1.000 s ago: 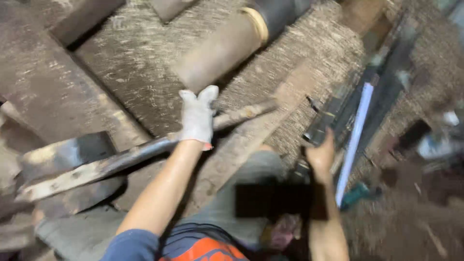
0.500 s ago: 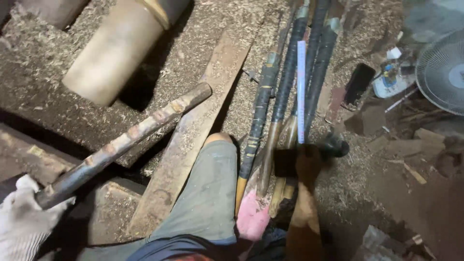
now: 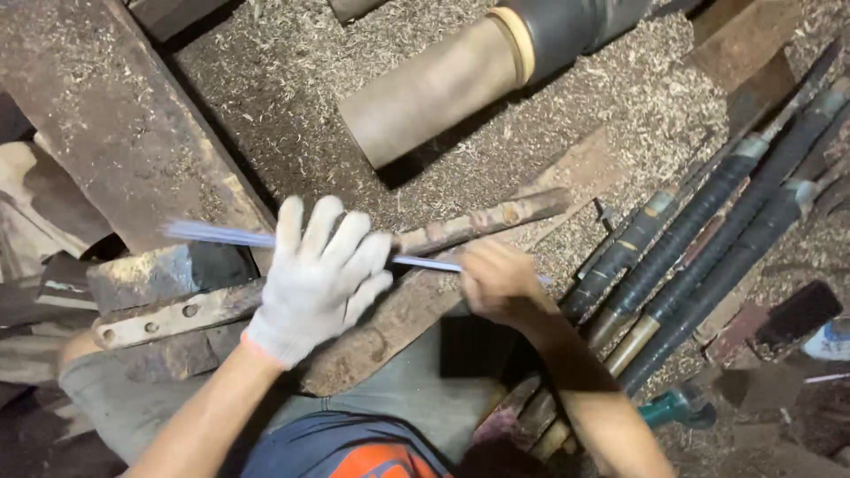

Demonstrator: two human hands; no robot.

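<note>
Sawdust floor; blue strip (image 3: 232, 235) between hands
</note>
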